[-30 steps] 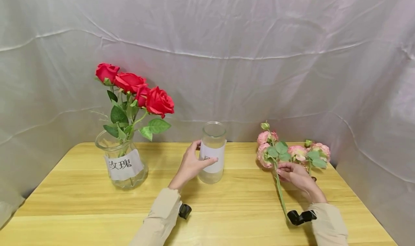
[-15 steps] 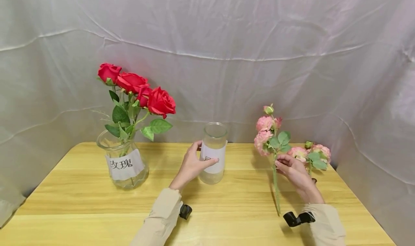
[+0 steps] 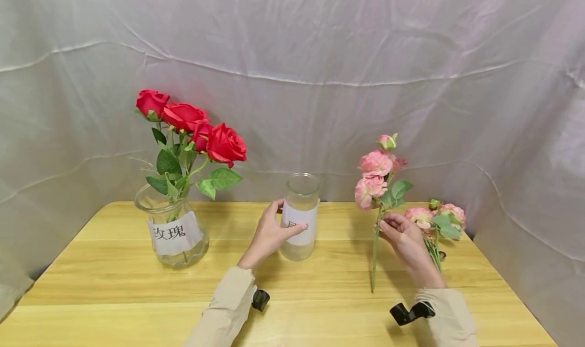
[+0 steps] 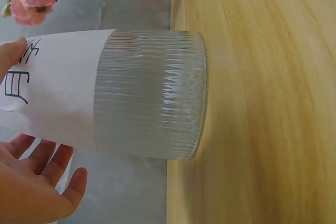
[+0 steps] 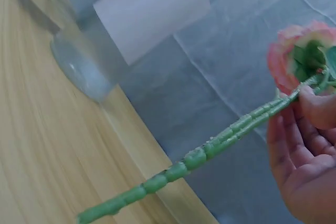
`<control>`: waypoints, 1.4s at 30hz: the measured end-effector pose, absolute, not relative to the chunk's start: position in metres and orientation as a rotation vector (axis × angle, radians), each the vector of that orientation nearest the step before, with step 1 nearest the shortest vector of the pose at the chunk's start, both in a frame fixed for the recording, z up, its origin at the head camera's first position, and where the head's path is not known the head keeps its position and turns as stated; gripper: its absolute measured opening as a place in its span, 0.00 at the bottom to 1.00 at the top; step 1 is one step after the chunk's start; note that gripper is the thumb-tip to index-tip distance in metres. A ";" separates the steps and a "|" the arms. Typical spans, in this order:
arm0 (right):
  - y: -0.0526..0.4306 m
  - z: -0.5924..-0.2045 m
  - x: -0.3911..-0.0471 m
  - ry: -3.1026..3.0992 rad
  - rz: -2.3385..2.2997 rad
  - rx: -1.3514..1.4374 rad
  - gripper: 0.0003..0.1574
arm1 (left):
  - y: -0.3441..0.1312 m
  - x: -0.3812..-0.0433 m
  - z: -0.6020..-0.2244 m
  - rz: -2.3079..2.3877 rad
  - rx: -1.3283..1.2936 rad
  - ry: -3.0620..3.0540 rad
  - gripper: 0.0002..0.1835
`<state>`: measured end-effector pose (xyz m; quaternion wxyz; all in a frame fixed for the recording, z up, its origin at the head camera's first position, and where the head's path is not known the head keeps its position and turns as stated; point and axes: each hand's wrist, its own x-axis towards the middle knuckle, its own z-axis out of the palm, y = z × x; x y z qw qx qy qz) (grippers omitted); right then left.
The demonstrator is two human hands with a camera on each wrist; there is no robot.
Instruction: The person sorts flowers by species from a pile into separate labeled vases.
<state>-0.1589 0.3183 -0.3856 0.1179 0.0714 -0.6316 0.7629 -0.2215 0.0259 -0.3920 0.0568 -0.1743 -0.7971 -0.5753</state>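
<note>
In the head view my left hand (image 3: 273, 233) holds a clear glass vase (image 3: 298, 252) upright on the table, thumb across its white paper label. The left wrist view shows the ribbed lower part of the vase (image 4: 152, 95). My right hand (image 3: 408, 244) pinches the green stem of a pink flower (image 3: 376, 163), raised upright to the right of the vase. In the right wrist view the bare stem (image 5: 195, 158) slants down from the thumb and fingers. More pink flowers (image 3: 419, 216) lie on the table beyond the right hand.
At the left a wider glass vase (image 3: 183, 255) with a white label holds several red roses (image 3: 185, 116). Grey cloth (image 3: 320, 108) hangs behind and beside the wooden table (image 3: 320, 306).
My right hand has lifted the pink flower off the table, tipped it upright and brought it slightly left. The left hand and the vase have stayed in place.
</note>
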 end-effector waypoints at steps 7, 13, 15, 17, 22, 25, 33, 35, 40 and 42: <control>0.298 -0.382 -0.161 -1.642 2.316 0.210 0.07 | 0.024 -0.222 -0.392 -1.727 -0.508 -2.424 0.40; 0.278 -0.371 -0.165 -1.425 2.406 0.157 0.08 | 0.023 -0.221 -0.393 -1.729 -0.527 -2.402 0.40; 0.271 -0.366 -0.166 -1.383 2.414 0.122 0.07 | 0.023 -0.221 -0.393 -1.732 -0.528 -2.400 0.40; 0.266 -0.361 -0.167 -1.345 2.414 0.081 0.06 | 0.024 -0.221 -0.394 -1.731 -0.530 -2.399 0.39; 0.256 -0.344 -0.168 -1.234 2.379 0.029 0.05 | 0.025 -0.221 -0.394 -1.734 -0.531 -2.396 0.39; 0.251 -0.334 -0.171 -1.171 2.350 0.036 0.06 | 0.025 -0.221 -0.394 -1.727 -0.530 -2.398 0.39; 0.236 -0.309 -0.182 -1.025 2.313 0.071 0.05 | 0.026 -0.221 -0.395 -1.713 -0.534 -2.402 0.40; 0.231 -0.304 -0.185 -0.999 2.296 0.079 0.04 | 0.026 -0.221 -0.395 -1.706 -0.532 -2.404 0.40; 0.224 -0.293 -0.195 -0.923 2.254 0.063 0.03 | 0.025 -0.220 -0.394 -1.691 -0.530 -2.404 0.39; 0.223 -0.288 -0.199 -0.875 2.239 0.040 0.03 | 0.026 -0.220 -0.394 -1.691 -0.523 -2.409 0.39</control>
